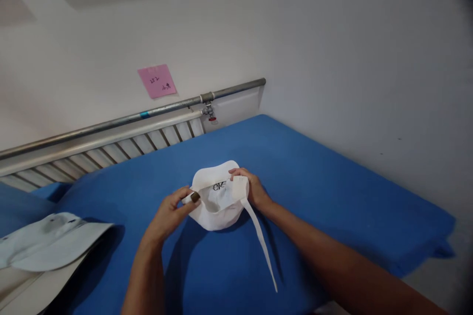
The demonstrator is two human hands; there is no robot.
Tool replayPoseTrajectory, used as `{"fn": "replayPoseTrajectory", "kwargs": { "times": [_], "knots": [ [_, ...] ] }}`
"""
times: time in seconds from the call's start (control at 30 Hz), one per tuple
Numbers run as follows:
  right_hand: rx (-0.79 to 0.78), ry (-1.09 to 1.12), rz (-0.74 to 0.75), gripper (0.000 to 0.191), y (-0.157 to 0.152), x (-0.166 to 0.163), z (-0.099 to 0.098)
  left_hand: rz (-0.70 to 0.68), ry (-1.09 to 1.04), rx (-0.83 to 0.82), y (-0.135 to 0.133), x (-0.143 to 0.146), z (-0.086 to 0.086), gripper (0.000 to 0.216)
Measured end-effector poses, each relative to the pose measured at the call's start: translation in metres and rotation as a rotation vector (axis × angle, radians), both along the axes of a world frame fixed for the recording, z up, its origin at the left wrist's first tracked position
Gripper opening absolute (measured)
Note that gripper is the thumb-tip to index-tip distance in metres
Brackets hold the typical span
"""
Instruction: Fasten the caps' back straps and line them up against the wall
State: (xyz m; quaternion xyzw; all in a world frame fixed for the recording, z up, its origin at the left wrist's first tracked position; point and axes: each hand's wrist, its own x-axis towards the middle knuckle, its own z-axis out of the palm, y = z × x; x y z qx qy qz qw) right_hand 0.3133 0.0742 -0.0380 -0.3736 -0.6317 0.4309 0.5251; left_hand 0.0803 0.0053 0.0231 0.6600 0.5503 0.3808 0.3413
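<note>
A white cap point(221, 219) lies on the blue-covered surface point(236, 266), its brim pointing away and its inside turned up toward me. Dark letters show inside the crown. My left hand point(173, 209) pinches a short white piece at the cap's left edge; a dark brown spot shows at the thumb tip, too small to make out. Around the cap's right rim my right hand point(254, 189) is closed, its fingers partly hidden behind a white flap. From that side a narrow white strip point(260, 236) hangs down across the blue cover.
More caps point(55, 251), white and beige, lie stacked at the lower left. Behind the surface run a white radiator point(121, 145) and a metal pipe point(166, 108) with a red-handled valve point(212, 118). A pink note point(157, 81) sticks to the wall.
</note>
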Motion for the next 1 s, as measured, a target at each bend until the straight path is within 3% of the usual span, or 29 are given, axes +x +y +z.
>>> {"fn": "replayPoseTrajectory", "kwargs": {
  "times": [0.13,0.3,0.43,0.53,0.67,0.8,0.9,1.0],
  "knots": [
    [0.028,-0.106,-0.007,0.029,0.004,0.005,0.002,0.069,-0.377,-0.049,-0.006,-0.024,-0.020,0.013],
    [0.512,-0.337,0.036,0.059,-0.027,0.017,0.031,0.111,-0.544,-0.097,-0.007,-0.026,-0.036,0.014],
    [0.849,-0.472,0.102,0.041,-0.071,0.023,0.056,0.088,-0.565,-0.094,-0.007,-0.024,-0.036,0.012],
    [0.908,-0.539,0.219,0.027,-0.089,0.026,0.070,0.050,-0.554,-0.091,-0.009,-0.024,-0.034,0.015],
    [0.738,-0.560,0.371,0.017,-0.083,0.022,0.090,-0.027,-0.529,-0.133,-0.004,-0.019,-0.026,0.024],
    [0.277,-0.522,0.417,0.014,-0.053,0.001,0.102,-0.090,-0.522,-0.169,0.007,-0.007,-0.014,0.018],
    [-0.040,-0.313,0.405,0.017,-0.030,-0.018,0.092,-0.127,-0.594,-0.214,0.011,0.002,-0.016,0.019],
    [-0.324,-0.098,0.458,0.029,-0.020,-0.026,0.065,-0.095,-0.696,-0.308,0.008,0.009,-0.030,0.022]
  ]
}}
